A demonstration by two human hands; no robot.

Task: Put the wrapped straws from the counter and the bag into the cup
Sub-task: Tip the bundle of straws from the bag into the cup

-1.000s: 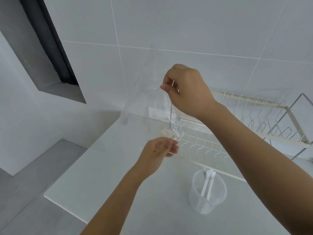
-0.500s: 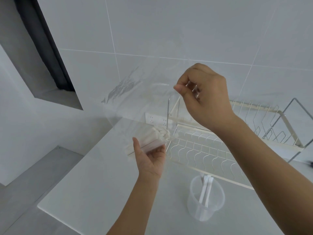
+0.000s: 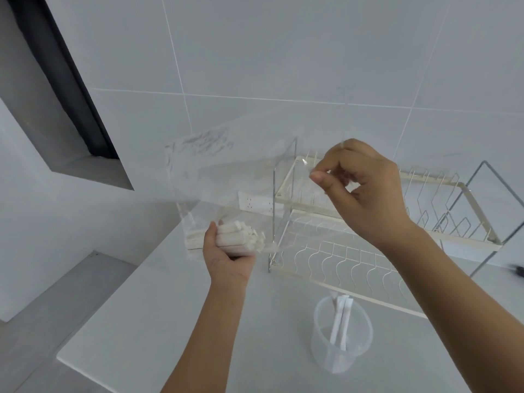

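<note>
bag (image 3: 226, 177): clear, airborne | straws (image 3: 235, 239): white bundle | cup (image 3: 340, 344): upright, two straws

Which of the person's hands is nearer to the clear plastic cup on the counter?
Probably the left hand: gripping the bundle of white wrapped straws, it sits up-left of the clear plastic cup. The right hand, pinching the transparent bag, is higher above it.

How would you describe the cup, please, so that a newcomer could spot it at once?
Start at the white wire dish rack on the pale counter. Just in front of its near edge, under the right hand, stands the cup. It is the only translucent plastic container standing there, with a few wrapped straws upright inside.
</note>
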